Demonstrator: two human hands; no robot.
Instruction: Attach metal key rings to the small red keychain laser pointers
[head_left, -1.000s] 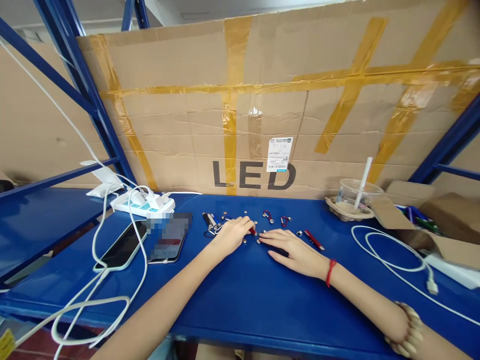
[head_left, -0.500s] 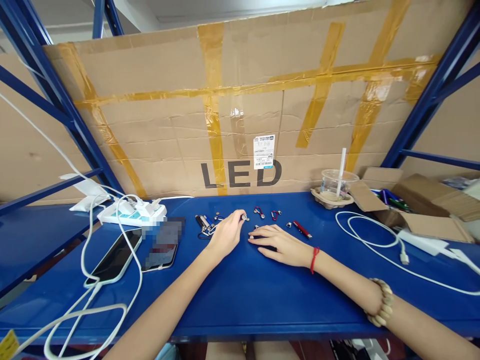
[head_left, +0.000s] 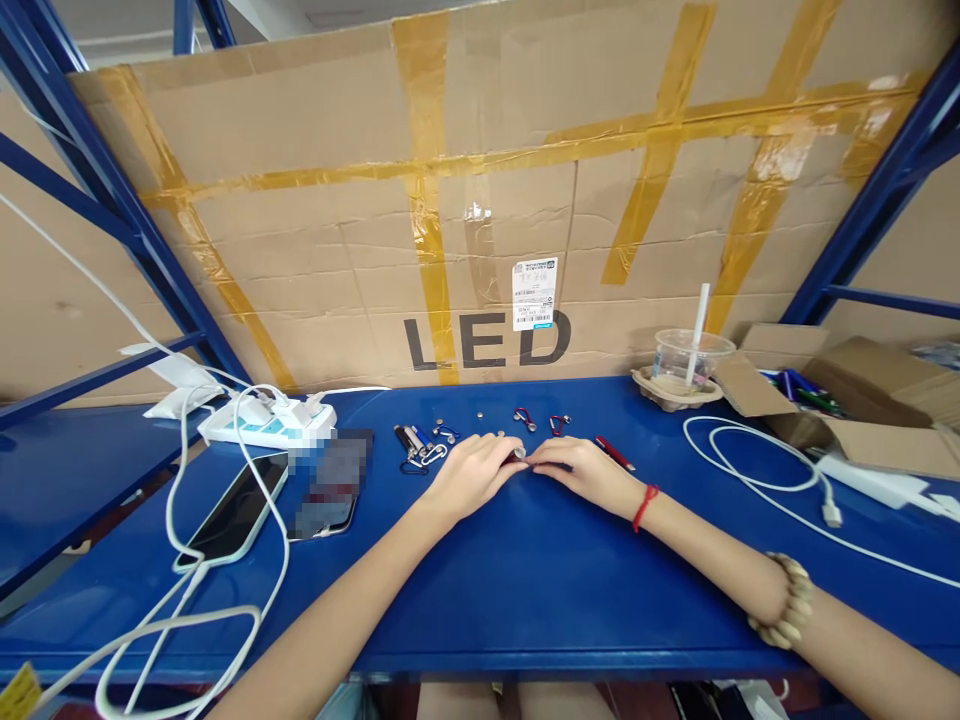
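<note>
My left hand point(head_left: 476, 476) is closed around a small tube with a round silver end point(head_left: 519, 453); most of it is hidden by the fingers. Right beside that end, my right hand point(head_left: 583, 470) pinches thumb and fingertips together, and whatever is between them is too small to make out. Several small pen-like flashlights with clips point(head_left: 414, 440) lie left of my left hand. Beyond the hands are a small silver disc point(head_left: 480, 414), a red carabiner point(head_left: 524, 419) and another red clip point(head_left: 559, 425). A red flashlight-like stick point(head_left: 615, 453) lies behind my right hand.
At left, a white power strip point(head_left: 217, 430) with cables stands near two phones, one a white-edged phone point(head_left: 236, 510). To the right are a plastic cup with a straw point(head_left: 686, 365), a white cable point(head_left: 750, 478) and an opened cardboard box point(head_left: 877, 440). A cardboard wall point(head_left: 337, 270) closes the back.
My right hand has lifted from lying spread on the table, closed to a pinch and come up against my left hand. The left hand, still holding the tube, has moved right and nearer.
</note>
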